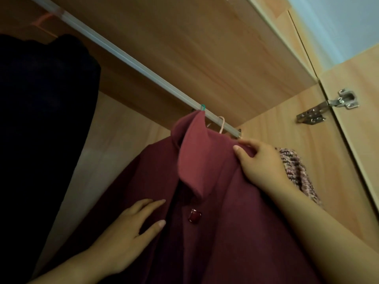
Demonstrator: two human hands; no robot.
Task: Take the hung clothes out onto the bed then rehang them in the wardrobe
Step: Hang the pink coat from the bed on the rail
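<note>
- The maroon coat [215, 232] of thick cloth hangs inside the light wooden wardrobe [307, 144], at the right end of the pale straight hanging rail [127, 58], close to the right side wall.
- A small green hanger hook [202, 107] sits over the rail directly above the coat's raised broad collar [194, 156]. A thin pale pink hanger hook [222, 125] is on the rail just to its right.
- A square red faceted button [194, 216] is fixed on the coat front, below the collar point.
- Left hand [125, 230]: grip apart, fingers straight and spread, palm resting flat on the coat front just left of the button.
- Right hand [262, 167]: grip clamped on the coat's shoulder, thumb on the front face and forefinger along the top edge, with cloth bunched between them.
- A pink-and-grey knitted garment [295, 167] hangs just behind the right hand, against the right side wall.
- A dark, near-black garment [45, 119] hangs toward the left end of the rail, well apart from the coat.
- A silver metal hinge [328, 106] joins the right side wall to the open wardrobe door [363, 124].
</note>
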